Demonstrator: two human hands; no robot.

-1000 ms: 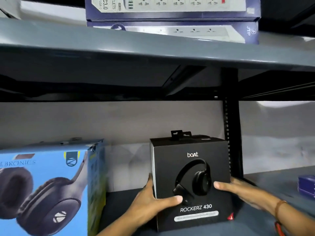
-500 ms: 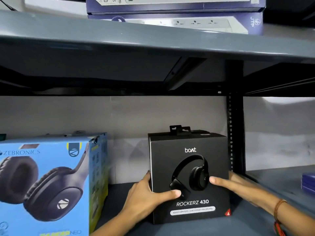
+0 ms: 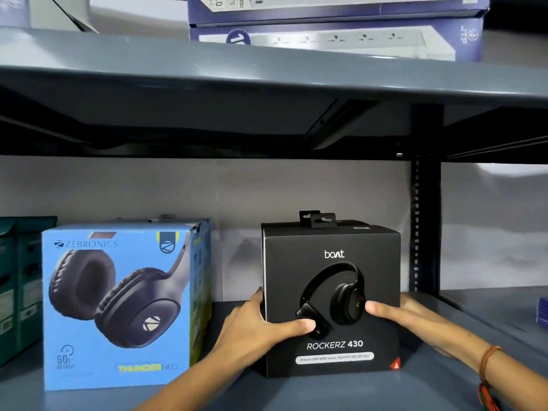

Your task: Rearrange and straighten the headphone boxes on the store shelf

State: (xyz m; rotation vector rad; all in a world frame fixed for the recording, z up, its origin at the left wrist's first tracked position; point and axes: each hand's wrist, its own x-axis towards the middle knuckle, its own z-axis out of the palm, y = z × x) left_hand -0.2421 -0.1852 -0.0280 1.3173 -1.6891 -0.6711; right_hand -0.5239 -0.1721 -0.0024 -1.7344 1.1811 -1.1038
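Note:
A black boAt Rockerz 430 headphone box [image 3: 332,262] stands upright on the grey shelf [image 3: 296,393], its front facing me. My left hand [image 3: 255,327] grips its left side, thumb across the front. My right hand [image 3: 415,321] grips its right side, thumb on the front. To the left stands a light blue Zebronics headphone box [image 3: 118,307], also facing forward, with a gap between the two boxes.
Dark green boxes [image 3: 17,286] sit at the far left. A black perforated upright post [image 3: 424,221] rises just right of the black box. The upper shelf [image 3: 267,72] carries purple power-strip boxes [image 3: 335,28]. A small purple box [image 3: 542,312] lies at the far right.
The black box has been pushed back onto the shelf and set squarer, both hands staying on its sides. The view has shifted right, showing more of the blue box.

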